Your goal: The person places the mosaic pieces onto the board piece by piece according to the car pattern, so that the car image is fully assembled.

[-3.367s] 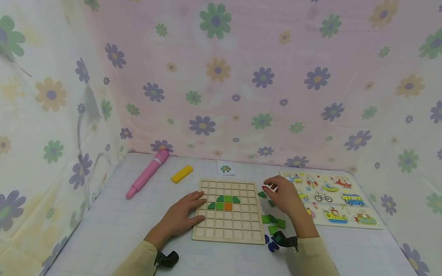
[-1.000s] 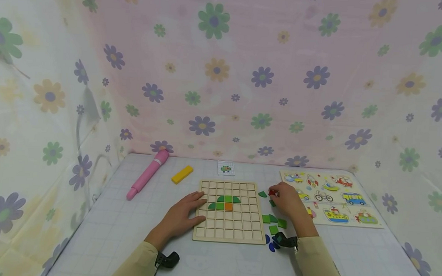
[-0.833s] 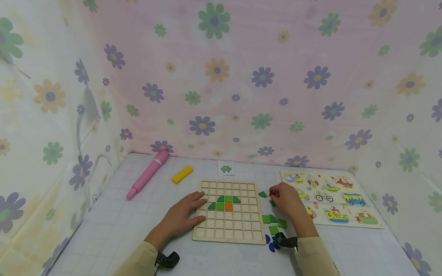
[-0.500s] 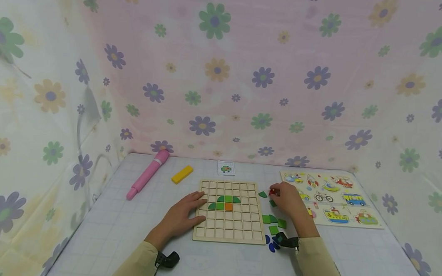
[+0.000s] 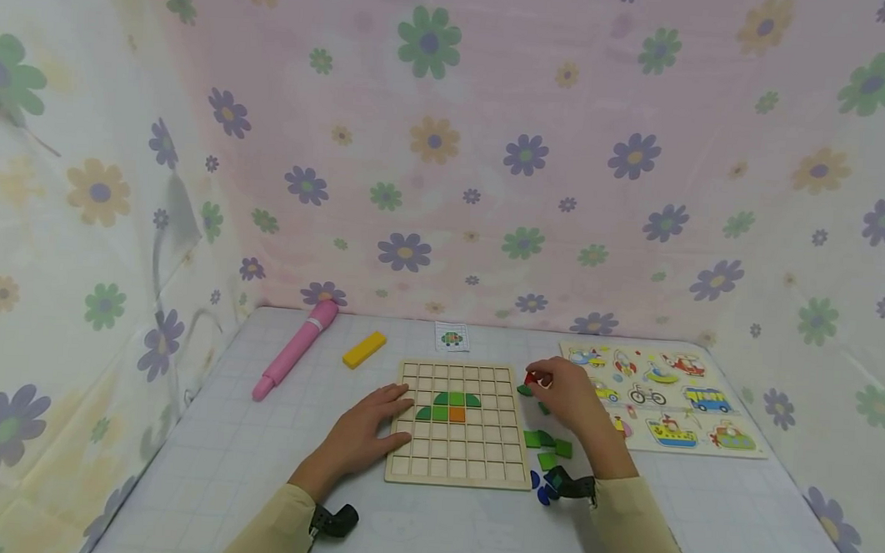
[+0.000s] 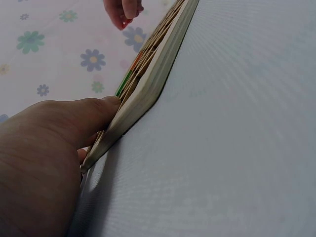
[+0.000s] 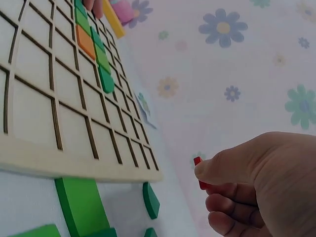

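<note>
My left hand (image 5: pixel 362 431) rests with relaxed fingers on the left edge of a wooden grid board (image 5: pixel 455 471); the left wrist view shows its thumb (image 6: pixel 106 106) against the rim. On the board sit an orange square tile (image 5: pixel 457 414), green square tiles (image 5: pixel 440 412) and dark green rounded tiles (image 5: pixel 473 401). Past the board's upper right corner, my right hand (image 5: pixel 567 393) pinches a small red tile (image 7: pixel 199 163) between thumb and forefinger, raised above the table in the right wrist view. The fingers partly cover the tile.
Loose green tiles (image 5: pixel 547 461) and blue rounded tiles (image 5: pixel 545 493) lie right of the board. A picture puzzle board (image 5: pixel 734 449) lies farther right. Behind the grid are a small pattern card (image 5: pixel 452 338), a yellow block (image 5: pixel 364 350) and a pink stick (image 5: pixel 293 352).
The right hand first shifts right, away from the grid board, then comes back left with the red tile, which now shows more plainly. The left hand and the tiles on the board stay put.
</note>
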Demonstrator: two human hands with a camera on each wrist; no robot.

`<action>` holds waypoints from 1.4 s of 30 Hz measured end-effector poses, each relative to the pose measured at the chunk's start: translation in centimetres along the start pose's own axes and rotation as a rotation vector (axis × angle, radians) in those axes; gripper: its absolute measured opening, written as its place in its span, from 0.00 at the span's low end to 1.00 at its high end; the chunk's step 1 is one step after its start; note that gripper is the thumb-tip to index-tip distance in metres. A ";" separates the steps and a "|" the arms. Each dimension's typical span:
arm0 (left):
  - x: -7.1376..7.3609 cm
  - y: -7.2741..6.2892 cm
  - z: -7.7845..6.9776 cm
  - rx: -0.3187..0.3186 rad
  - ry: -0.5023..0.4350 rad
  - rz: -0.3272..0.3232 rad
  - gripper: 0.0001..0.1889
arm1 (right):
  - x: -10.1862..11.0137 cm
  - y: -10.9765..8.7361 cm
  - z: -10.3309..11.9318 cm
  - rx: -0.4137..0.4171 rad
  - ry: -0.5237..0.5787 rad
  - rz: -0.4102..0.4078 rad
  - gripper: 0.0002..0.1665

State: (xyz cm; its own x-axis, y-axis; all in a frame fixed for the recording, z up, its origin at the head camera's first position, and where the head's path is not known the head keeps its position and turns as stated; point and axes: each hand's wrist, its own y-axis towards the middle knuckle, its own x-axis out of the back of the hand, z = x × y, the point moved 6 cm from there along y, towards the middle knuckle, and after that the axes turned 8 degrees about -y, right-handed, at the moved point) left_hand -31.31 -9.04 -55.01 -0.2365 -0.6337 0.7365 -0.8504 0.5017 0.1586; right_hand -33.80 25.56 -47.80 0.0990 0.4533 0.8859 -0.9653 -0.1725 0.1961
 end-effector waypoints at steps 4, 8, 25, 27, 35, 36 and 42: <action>0.0 0.0 0.0 0.003 -0.005 -0.002 0.32 | 0.1 -0.1 1.0 0.024 0.001 0.003 0.17; 0.0 0.0 -0.1 0.002 0.001 -0.001 0.32 | 0.0 -0.1 1.7 0.040 -0.007 -0.002 0.17; 0.1 0.0 -0.3 -0.014 -0.003 -0.006 0.31 | -1.1 -0.1 4.6 0.094 -0.008 0.053 0.15; 0.2 -0.1 -0.3 -0.015 -0.005 -0.006 0.31 | -1.2 -0.2 5.0 0.102 -0.013 0.057 0.15; 0.3 -0.1 -0.5 -0.015 -0.012 -0.003 0.31 | -2.3 -0.3 5.9 0.116 -0.003 0.078 0.14; 0.3 -0.1 -0.5 -0.015 -0.014 -0.002 0.31 | -2.5 -0.3 6.0 0.120 -0.002 0.082 0.14; 0.3 -0.2 -0.5 -0.010 -0.023 0.005 0.31 | -3.1 -0.4 6.6 0.115 0.001 0.102 0.13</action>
State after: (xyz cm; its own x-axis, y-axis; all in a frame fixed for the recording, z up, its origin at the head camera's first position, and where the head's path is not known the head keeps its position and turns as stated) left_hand -31.01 -9.04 -54.49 -0.2518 -0.6444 0.7221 -0.8443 0.5109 0.1615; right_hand -32.11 18.46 -47.86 0.0013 0.4294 0.9031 -0.9362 -0.3169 0.1521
